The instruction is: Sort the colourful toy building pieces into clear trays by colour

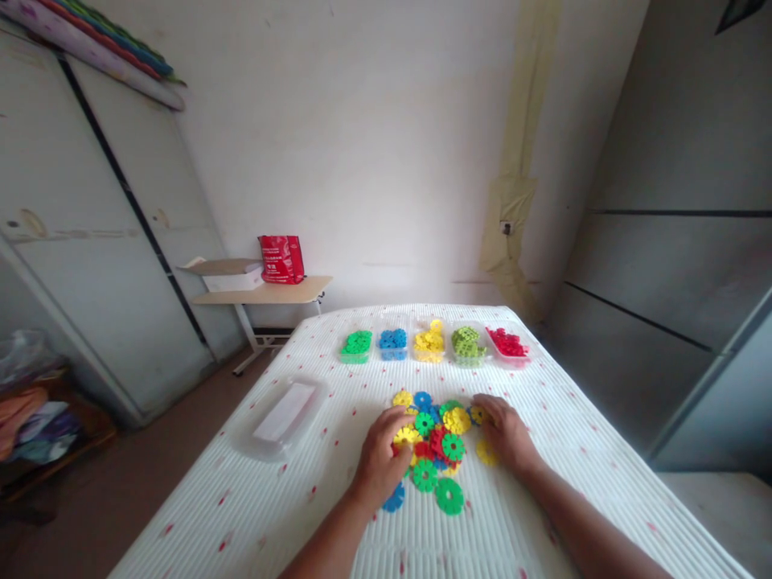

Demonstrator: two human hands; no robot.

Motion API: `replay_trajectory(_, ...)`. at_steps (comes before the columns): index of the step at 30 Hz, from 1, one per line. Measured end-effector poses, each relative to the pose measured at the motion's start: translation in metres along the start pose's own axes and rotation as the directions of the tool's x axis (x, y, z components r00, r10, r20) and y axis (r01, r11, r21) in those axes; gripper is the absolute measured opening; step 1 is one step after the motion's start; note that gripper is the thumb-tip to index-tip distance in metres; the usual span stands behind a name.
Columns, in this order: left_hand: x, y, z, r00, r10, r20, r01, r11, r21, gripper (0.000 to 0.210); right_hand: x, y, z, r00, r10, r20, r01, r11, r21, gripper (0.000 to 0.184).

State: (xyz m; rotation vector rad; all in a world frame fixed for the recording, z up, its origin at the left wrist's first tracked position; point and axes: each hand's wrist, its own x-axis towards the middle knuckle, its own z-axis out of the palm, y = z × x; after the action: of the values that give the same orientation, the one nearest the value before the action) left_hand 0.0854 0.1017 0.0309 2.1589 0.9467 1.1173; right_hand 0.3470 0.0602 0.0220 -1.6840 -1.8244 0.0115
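A loose heap of notched plastic discs (425, 474) in green, yellow, blue and red lies on the table between my hands. My left hand (381, 452) rests against the heap's left side, thumb and fingers apart around a yellow disc (408, 435). At the right side, my right hand (507, 434) is spread low, its fingertips touching a small yellow disc (478, 415). Another yellow disc (486, 453) lies partly under that hand. A blue disc (394, 498) and a larger green disc (449, 496) lie at the near edge of the heap.
Clear tubs stand in a row beyond the heap, holding green (356, 344), blue (393, 344), yellow (429, 344), light green (469, 346) and red pieces (507, 344). A clear lid or tray (271, 462) with a white label lies left on the patterned tablecloth (241, 515).
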Motion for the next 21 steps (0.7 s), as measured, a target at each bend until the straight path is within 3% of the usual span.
replay_trajectory(7,-0.003,0.002,-0.014,0.994,-0.016,-0.111,0.02,0.999,0.033,0.025,0.001,-0.03,-0.007,0.968,-0.204,0.143,0.215,0.974,-0.07,0.035)
replay_trajectory(15,-0.004,-0.012,-0.03,0.953,-0.127,-0.274,0.132,0.991,-0.003,0.018,-0.007,-0.009,-0.015,0.986,-0.135,0.098,0.132,0.991,0.034,0.025)
replay_trajectory(21,-0.003,-0.021,-0.03,0.937,-0.163,-0.308,0.157,0.987,-0.043,0.016,-0.007,0.003,-0.021,1.0,0.018,0.002,-0.018,0.997,0.079,0.028)
